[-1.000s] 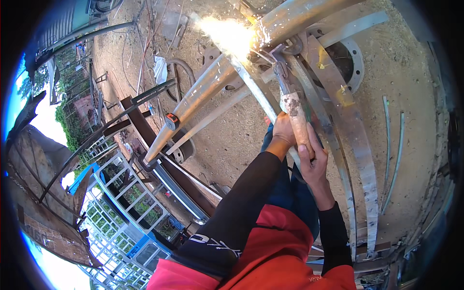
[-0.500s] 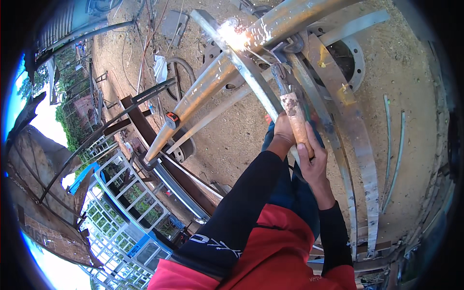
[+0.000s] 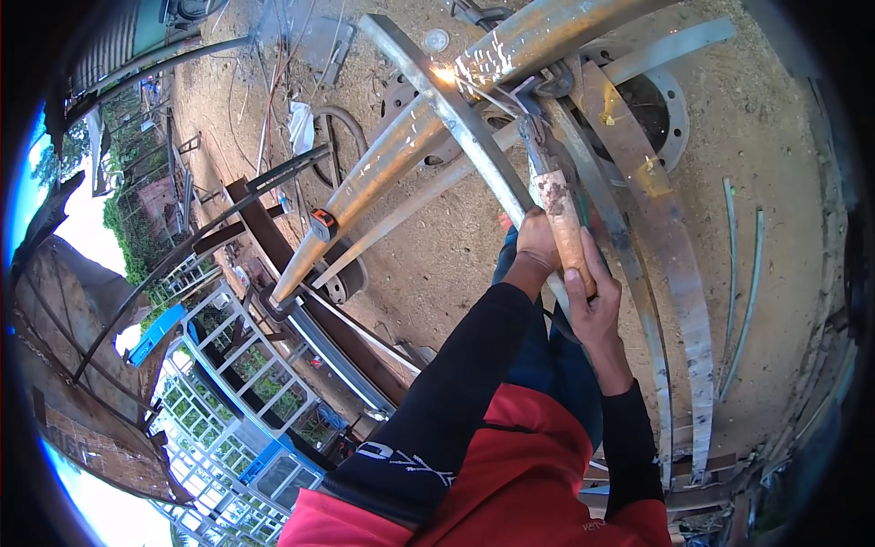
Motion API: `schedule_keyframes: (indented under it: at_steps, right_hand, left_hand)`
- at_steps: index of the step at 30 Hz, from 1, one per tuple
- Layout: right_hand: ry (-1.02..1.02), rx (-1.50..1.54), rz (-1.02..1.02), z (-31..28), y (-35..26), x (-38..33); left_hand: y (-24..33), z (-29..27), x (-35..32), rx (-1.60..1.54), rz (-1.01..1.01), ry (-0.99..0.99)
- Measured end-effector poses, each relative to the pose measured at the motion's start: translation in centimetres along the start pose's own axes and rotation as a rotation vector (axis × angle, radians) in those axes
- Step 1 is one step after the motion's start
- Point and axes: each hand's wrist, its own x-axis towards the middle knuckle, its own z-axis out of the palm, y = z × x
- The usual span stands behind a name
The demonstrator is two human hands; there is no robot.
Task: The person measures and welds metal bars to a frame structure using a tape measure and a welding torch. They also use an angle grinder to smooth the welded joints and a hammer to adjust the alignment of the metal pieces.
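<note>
My right hand is wrapped round the worn, tan handle of a welding electrode holder. From its jaws a thin welding rod slants up and left to a small orange glow, where a square metal tube crosses a long rusty round pipe. Closed on the near end of that tube is my left hand; its fingers are partly hidden behind the tube and holder. An orange and black tape measure sits on the pipe, to the left.
Wheel rims lie beneath the metalwork on sandy ground. Long flat metal strips run down the right, beside two thin curved rods. Dark steel beams and a blue and silver frame stand at left.
The bright white arc at the joint has shrunk to a small orange glow. A round disc behind it now shows. Both hands keep their hold and have barely moved.
</note>
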Motion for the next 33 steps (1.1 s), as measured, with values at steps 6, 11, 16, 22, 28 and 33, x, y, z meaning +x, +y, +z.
schedule_keyframes:
  at_steps: [6,11,16,22,28,33]
  right_hand:
    - [-0.033,0.024,-0.02,0.6,-0.1,0.1]
    - [0.003,-0.026,-0.077,0.7,0.8,0.1]
    - [0.024,0.022,-0.037,0.3,-0.1,0.0]
    - [0.013,0.038,-0.024,0.4,0.4,0.0]
    - [0.0,0.062,-0.033,0.7,0.5,0.3]
    - [-0.003,0.073,-0.016,0.7,0.8,0.3]
  left_hand:
    - [-2.8,5.3,-0.5,-0.449,-0.08,0.105]
    - [-1.7,3.5,-0.3,-0.382,-0.167,-0.049]
    - [0.3,-1.0,-0.1,-0.041,-0.085,-0.083]
    - [0.2,-1.2,0.0,-0.035,-0.035,-0.095]
    - [-0.4,0.1,-0.1,0.062,0.025,-0.064]
    - [-0.3,0.6,0.0,-0.048,-0.125,-0.076]
